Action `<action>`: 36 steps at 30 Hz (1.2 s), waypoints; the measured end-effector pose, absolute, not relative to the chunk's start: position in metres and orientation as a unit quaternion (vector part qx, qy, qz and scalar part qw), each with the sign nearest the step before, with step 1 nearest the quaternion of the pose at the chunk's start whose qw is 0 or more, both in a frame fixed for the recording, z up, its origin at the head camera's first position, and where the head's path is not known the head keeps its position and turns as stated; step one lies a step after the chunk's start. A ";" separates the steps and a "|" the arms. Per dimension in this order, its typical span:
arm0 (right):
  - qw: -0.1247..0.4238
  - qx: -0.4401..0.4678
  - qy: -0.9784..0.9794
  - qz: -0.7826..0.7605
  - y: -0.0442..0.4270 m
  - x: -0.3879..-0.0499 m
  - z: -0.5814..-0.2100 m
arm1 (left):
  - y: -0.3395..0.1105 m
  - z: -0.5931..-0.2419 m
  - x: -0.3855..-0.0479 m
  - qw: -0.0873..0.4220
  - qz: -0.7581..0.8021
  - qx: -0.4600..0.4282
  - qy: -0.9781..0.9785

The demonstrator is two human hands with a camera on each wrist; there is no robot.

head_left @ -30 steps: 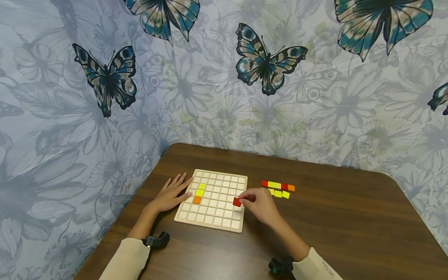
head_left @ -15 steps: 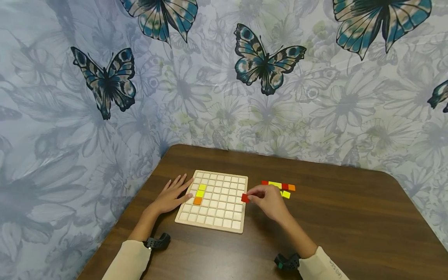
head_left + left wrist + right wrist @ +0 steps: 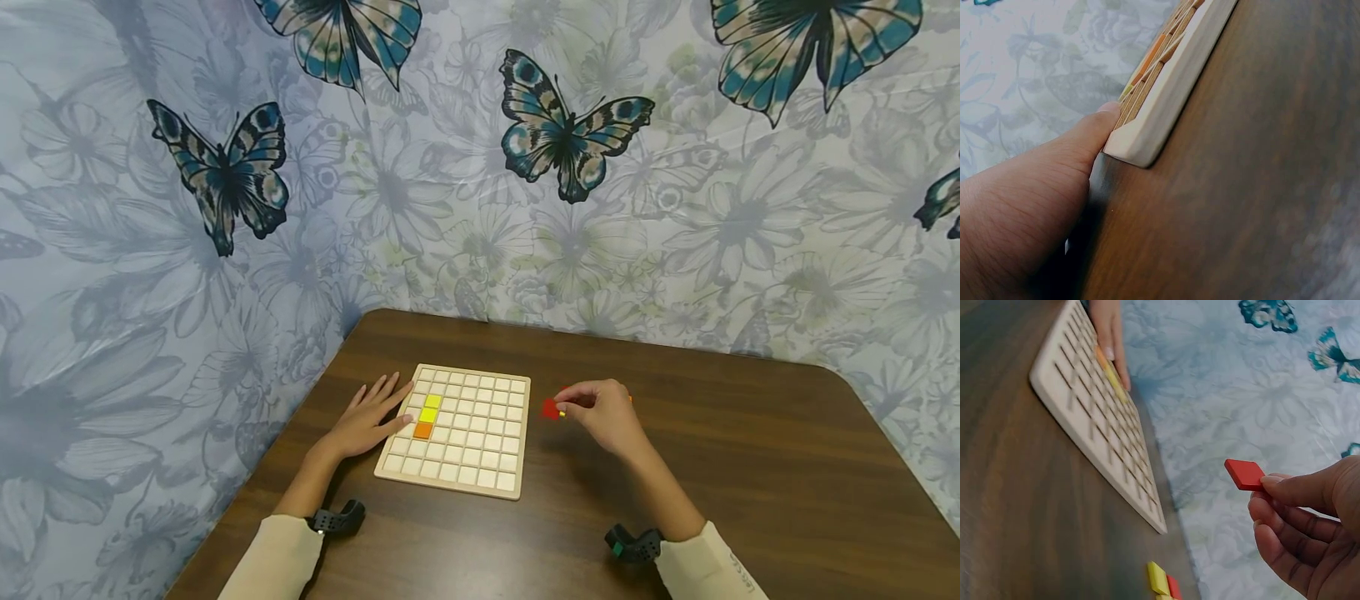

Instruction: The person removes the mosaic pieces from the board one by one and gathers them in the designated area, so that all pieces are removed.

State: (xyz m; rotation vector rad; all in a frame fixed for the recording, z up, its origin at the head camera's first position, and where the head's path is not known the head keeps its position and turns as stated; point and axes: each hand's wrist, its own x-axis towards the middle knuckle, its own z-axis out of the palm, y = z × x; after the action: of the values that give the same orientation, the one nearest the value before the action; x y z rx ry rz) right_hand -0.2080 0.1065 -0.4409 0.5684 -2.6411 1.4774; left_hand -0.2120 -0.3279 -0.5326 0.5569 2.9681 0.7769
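right hand [image 3: 1310, 519] has the red tile [image 3: 1244, 474] by one end, thumb and finger clamped on it, up off the table [image 3: 720, 467] right of the board [image 3: 462, 433], likely light, stiff, smooth, best pinched at its edges, left hand [image 3: 367, 423] with fingers spread.

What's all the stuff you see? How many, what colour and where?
backdrop: 1, pale blue-grey, behind everything
table: 1, dark brown, before the backdrop
big butterflies: 5, teal and black, on the backdrop
board: 1, cream with squares, on the table
placed tiles: 3, two yellow, one orange, on the board
red tile: 1, red, right of the board
loose tiles: too hidden to count, yellow and red, right of the board
sleeves: 2, cream, bottom of head view
wrist devices: 2, black, one per sleeve
left hand: 1, bare, at the board's left edge
right hand: 1, bare, pinching the red tile
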 end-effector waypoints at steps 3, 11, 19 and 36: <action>0.037 0.173 -0.863 0.472 0.114 -0.211 -0.437 | -0.329 -0.533 -0.212 0.012 0.249 0.178 0.952; 0.027 0.154 -0.867 0.473 0.133 -0.218 -0.430 | -0.329 -0.532 -0.210 0.014 0.253 0.178 0.951; 0.015 0.122 -0.868 0.481 0.154 -0.223 -0.429 | -0.328 -0.531 -0.207 0.014 0.254 0.176 0.951; 0.020 0.091 -0.882 0.462 0.192 -0.239 -0.443 | -0.326 -0.528 -0.209 0.015 0.253 0.179 0.951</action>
State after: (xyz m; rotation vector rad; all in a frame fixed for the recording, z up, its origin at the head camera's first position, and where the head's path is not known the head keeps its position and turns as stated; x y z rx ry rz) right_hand -0.2392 0.1921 -0.4426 0.2828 -2.7373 1.4327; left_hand -0.2093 -0.3263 -0.5283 0.5559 2.9596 0.7861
